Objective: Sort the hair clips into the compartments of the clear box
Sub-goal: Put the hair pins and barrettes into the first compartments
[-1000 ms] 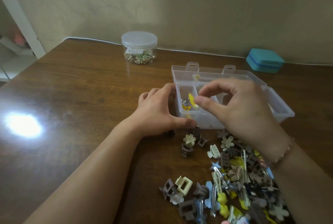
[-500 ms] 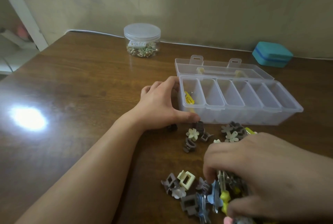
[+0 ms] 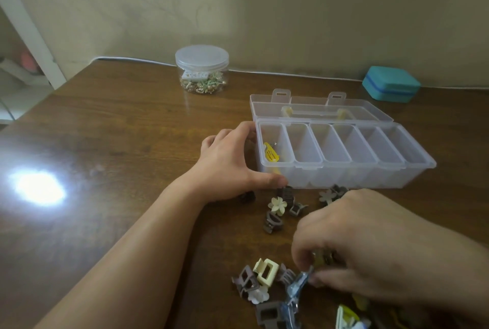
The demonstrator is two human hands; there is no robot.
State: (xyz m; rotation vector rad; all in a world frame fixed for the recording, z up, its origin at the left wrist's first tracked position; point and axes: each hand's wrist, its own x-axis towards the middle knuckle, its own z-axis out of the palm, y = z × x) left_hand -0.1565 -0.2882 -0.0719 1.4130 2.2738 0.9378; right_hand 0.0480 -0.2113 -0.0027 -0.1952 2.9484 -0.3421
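The clear box point(image 3: 357, 178) lies open on the wooden table, with several long compartments side by side. Only the leftmost holds anything: yellow hair clips point(image 3: 270, 153). My left hand point(image 3: 227, 162) grips the box's left end, thumb along the front wall. In front of the box lies a loose pile of hair clips, among them a cream flower clip point(image 3: 277, 205), a cream square claw clip point(image 3: 266, 271) and a blue clip point(image 3: 297, 285). My right hand point(image 3: 370, 244) is down in the pile, fingertips pinched on a yellowish clip point(image 3: 320, 258). It hides much of the pile.
The box's lid point(image 3: 317, 109) lies flat behind it. A round clear jar point(image 3: 201, 69) of small trinkets stands at the back by the wall, and a teal case point(image 3: 391, 84) at the back right. A bright glare spot point(image 3: 37, 185) marks the table's left side.
My right hand left the box's leftmost compartment, dropped a yellow clip there, came back to the pile and closed its fingers on another clip. The left hand stayed on the box.
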